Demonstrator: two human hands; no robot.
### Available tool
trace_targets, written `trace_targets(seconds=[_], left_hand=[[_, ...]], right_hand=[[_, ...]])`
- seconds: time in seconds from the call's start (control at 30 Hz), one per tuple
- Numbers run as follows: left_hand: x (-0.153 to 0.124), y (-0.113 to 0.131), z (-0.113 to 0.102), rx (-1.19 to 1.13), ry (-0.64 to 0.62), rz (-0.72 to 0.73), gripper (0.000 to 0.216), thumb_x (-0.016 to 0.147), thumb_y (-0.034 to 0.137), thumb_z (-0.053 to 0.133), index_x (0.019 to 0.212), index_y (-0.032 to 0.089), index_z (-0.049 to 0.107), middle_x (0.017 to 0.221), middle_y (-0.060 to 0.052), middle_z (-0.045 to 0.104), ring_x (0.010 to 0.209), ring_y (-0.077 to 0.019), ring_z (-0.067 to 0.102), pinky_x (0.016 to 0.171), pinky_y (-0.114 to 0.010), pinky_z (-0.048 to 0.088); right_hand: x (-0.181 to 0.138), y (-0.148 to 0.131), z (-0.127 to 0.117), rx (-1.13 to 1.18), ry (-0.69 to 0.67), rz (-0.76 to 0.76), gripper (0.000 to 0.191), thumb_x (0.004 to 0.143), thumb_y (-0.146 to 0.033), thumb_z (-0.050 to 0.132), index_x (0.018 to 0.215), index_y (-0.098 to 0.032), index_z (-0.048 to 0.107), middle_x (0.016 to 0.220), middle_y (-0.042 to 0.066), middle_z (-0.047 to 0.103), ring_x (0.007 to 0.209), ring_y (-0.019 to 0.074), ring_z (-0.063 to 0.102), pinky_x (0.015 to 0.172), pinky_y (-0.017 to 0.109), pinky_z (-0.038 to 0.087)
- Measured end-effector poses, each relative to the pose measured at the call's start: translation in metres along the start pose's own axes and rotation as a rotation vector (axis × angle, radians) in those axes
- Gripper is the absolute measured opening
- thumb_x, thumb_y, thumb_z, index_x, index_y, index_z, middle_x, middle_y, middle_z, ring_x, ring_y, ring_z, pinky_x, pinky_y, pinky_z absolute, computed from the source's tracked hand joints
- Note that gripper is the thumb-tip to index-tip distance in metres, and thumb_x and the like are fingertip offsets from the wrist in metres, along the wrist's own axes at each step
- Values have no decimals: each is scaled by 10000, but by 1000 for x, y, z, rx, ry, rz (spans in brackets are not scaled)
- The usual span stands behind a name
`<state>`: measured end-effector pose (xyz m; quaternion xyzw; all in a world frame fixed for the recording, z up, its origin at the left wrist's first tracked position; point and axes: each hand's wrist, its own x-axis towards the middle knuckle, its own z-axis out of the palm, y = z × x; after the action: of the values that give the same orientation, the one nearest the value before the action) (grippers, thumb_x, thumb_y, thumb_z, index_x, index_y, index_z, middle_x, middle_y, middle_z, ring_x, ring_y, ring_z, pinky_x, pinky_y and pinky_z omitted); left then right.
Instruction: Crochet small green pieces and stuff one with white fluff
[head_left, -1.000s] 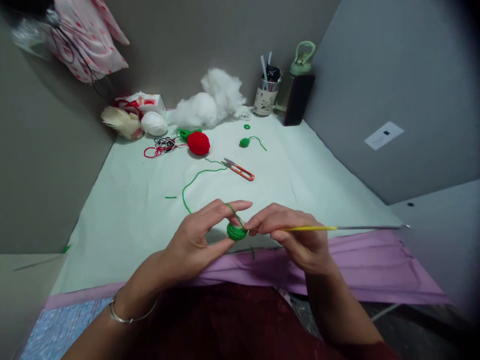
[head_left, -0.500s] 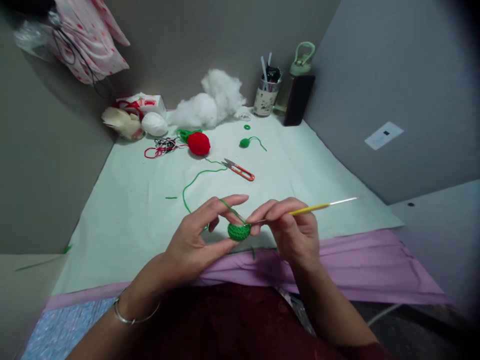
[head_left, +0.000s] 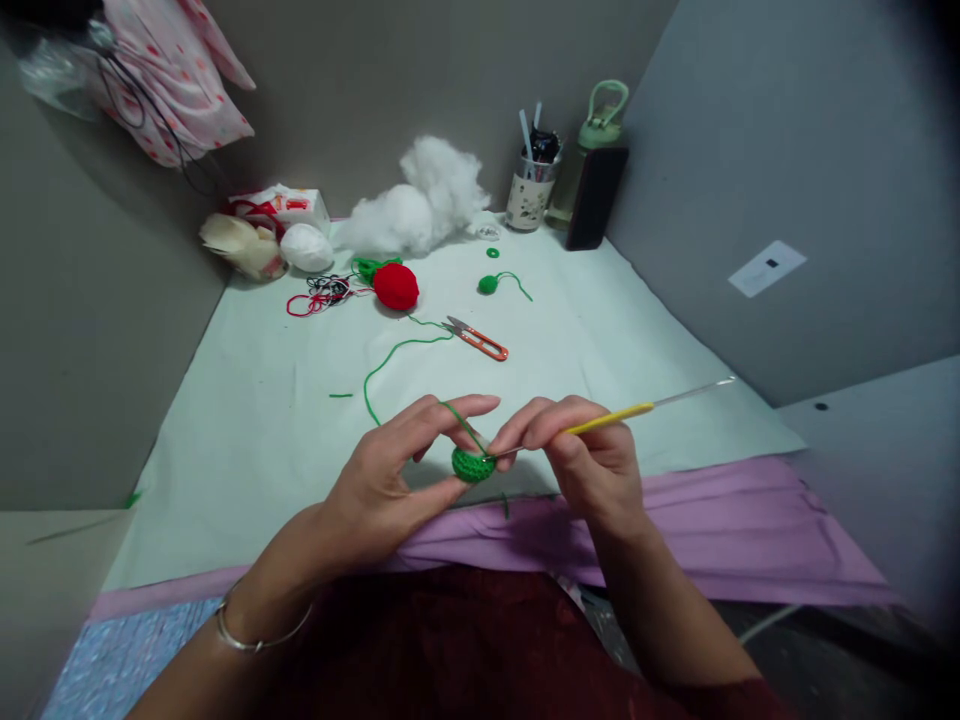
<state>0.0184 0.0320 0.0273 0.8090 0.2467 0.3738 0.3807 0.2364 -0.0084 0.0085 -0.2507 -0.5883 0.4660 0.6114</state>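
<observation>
Between the thumb and fingers of my left hand is a small round green crochet piece. A strand of green yarn runs from the piece up over my left index finger, and more of it trails across the cloth beyond. My right hand pinches a crochet hook with a yellow handle. The hook's near tip meets the right side of the piece, where my fingertips partly hide it; its other metal end points up to the right.
Orange thread snips lie beyond my hands. Farther back are a red yarn ball, a small green crocheted ball, white stuffing, a cup of pens, a bottle and a dark phone. Grey panels enclose the table.
The hook's handle has shifted slightly left, and its free end has swung a little upward. The crochet piece has tilted slightly in my left hand. Both hands keep their holds.
</observation>
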Motion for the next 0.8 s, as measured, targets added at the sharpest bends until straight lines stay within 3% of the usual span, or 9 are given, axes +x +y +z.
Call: trace_targets(seconds=[0.1, 0.5, 0.6, 0.7, 0.8], left_hand=[[1, 2, -3, 31, -4, 34, 639, 850, 27, 700, 1433, 266, 591, 1000, -21, 738, 929, -147, 679, 874, -289, 550], [2, 3, -10, 167, -50, 113, 572, 922, 67, 643, 1464, 234, 570, 990, -55, 754, 919, -166, 689, 833, -296, 585], [3, 5, -11, 166, -60, 113, 577, 924, 80, 644, 1475, 229, 558, 990, -53, 745, 908, -162, 684, 833, -295, 585], [3, 6, -10, 133, -47, 90, 603, 908, 73, 656, 1481, 231, 557, 995, -48, 741, 917, -160, 681, 825, -290, 573], [0, 5, -2, 71, 60, -11, 625, 874, 98, 719, 1465, 247, 584, 952, -34, 735, 844, -155, 658, 690, -264, 524]], right_hand=[[1, -4, -1, -93, -36, -36, 175, 1041, -261, 583, 1068, -227, 753, 1008, 57, 784, 886, 172, 737, 793, 344, 616], [10, -21, -4, -466, -217, -146, 162, 1018, -174, 601, 1098, -194, 740, 1000, 81, 787, 969, 184, 741, 852, 343, 622], [11, -20, -4, -469, -253, -171, 179, 1020, -182, 597, 1112, -194, 750, 1006, 89, 789, 973, 194, 748, 821, 342, 635], [9, -17, -3, -439, -224, -208, 186, 1028, -237, 596, 1099, -205, 765, 1001, 89, 798, 943, 194, 767, 778, 326, 650], [3, -12, 3, -584, -133, -329, 193, 1014, -222, 620, 1147, -225, 759, 1084, 100, 799, 940, 183, 778, 764, 297, 652]])
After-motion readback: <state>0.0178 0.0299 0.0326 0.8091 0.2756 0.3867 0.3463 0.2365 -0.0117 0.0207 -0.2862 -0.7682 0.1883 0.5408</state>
